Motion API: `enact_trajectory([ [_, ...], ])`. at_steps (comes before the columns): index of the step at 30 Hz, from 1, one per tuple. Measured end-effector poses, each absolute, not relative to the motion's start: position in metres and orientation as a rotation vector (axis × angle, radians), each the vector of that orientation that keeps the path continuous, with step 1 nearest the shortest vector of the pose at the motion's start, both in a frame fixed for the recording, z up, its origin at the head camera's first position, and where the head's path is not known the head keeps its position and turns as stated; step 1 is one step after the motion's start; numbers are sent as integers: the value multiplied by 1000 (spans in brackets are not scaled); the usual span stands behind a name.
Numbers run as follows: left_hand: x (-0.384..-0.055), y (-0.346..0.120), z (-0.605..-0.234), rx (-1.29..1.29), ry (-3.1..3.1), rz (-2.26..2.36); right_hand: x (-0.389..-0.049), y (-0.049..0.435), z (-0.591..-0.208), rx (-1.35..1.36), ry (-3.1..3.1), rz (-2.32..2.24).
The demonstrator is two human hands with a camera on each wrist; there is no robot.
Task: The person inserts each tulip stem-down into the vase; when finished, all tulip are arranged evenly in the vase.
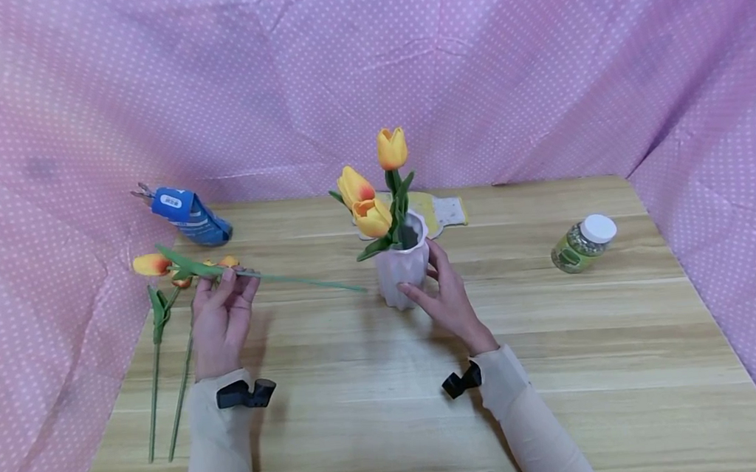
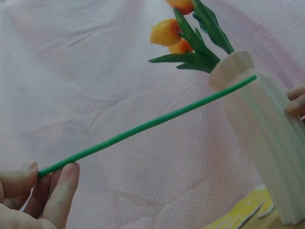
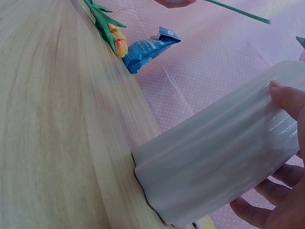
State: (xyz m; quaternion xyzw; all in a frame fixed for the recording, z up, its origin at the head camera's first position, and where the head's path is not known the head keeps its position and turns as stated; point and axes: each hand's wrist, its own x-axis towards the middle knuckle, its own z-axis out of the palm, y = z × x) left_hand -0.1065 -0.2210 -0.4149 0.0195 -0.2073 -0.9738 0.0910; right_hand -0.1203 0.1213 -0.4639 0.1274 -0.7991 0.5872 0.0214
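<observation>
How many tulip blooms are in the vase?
3: in the head view, the tallest bloom, a second bloom lower left, and a third bloom just below that. No others show.

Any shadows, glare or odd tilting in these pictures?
Head view: shadows on the table along the inner sides of both sleeves; right wrist view: faint glints on the vase, the table slanting steeply; left wrist view: vase appears tilted, backdrop pale and hazy.

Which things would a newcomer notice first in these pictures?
Three yellow-orange tulips stand out, rising from the pale vase that the right hand holds. To its left, the left hand pinches another tulip. A blue bag sits at the back left corner of the table.
</observation>
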Motion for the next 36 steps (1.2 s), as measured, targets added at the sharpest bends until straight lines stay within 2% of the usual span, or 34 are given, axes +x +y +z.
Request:
enact_trajectory([
  [19,-125,-193,-383,-19,-507,-2883,-120,121,-463,395,-2462,1820],
  [36,-137,-176,-375,25,-522,-2828,-121,121,-462,381,-2481,1822],
])
